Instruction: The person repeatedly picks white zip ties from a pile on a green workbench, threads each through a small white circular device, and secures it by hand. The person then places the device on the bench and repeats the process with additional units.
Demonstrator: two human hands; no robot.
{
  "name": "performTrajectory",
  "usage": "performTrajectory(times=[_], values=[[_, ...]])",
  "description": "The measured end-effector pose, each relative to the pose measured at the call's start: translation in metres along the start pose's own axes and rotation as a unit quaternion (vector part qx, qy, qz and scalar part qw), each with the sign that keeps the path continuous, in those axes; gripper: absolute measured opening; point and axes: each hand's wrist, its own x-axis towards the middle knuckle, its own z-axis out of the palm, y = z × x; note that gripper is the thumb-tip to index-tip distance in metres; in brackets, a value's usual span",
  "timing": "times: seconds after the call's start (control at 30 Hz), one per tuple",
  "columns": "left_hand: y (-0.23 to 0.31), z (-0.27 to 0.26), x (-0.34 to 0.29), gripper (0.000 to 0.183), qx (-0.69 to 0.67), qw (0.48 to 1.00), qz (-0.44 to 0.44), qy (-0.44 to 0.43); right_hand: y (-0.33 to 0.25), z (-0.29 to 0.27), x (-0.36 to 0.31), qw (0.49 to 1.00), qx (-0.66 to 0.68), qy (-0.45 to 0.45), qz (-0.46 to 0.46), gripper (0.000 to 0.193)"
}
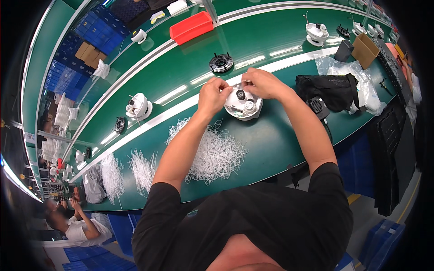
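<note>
On the green bench in front of me stands a white round camera housing [244, 113] with a black lens in its middle. My left hand [212, 95] is at its upper left rim, thumb and fingers pinched together. Over the upper right rim is my right hand [262, 84], its fingers also closed in a pinch. Whatever small part the fingertips hold is hidden or too small to name. Just beyond the hands, a black round base [221, 63] lies on the green conveyor belt [181, 67].
Loose white looped cords [217, 156] are heaped beside my left forearm, with smaller bundles further left. Another white camera unit [139, 107] sits on the belt at left, and one [316, 34] at far right. A black bag [327, 90] lies right; a red tray [191, 28] stands beyond the belt.
</note>
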Motion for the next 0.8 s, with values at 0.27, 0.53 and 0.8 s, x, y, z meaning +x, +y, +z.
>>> performTrajectory(times=[0.27, 0.53, 0.8], values=[[-0.012, -0.015, -0.026, 0.037, -0.35, 0.871, -0.242, -0.246, 0.065, 0.06, -0.007, 0.856, 0.403, 0.278, 0.166, 0.029], [-0.051, -0.045, 0.011, 0.031, -0.487, 0.819, -0.295, 0.071, 0.058, 0.075, -0.012, 0.942, 0.216, 0.236, 0.105, 0.025], [-0.119, -0.029, 0.046, 0.034, -0.506, 0.754, -0.366, 0.204, 0.058, 0.071, -0.012, 0.946, 0.224, 0.209, 0.103, 0.019]])
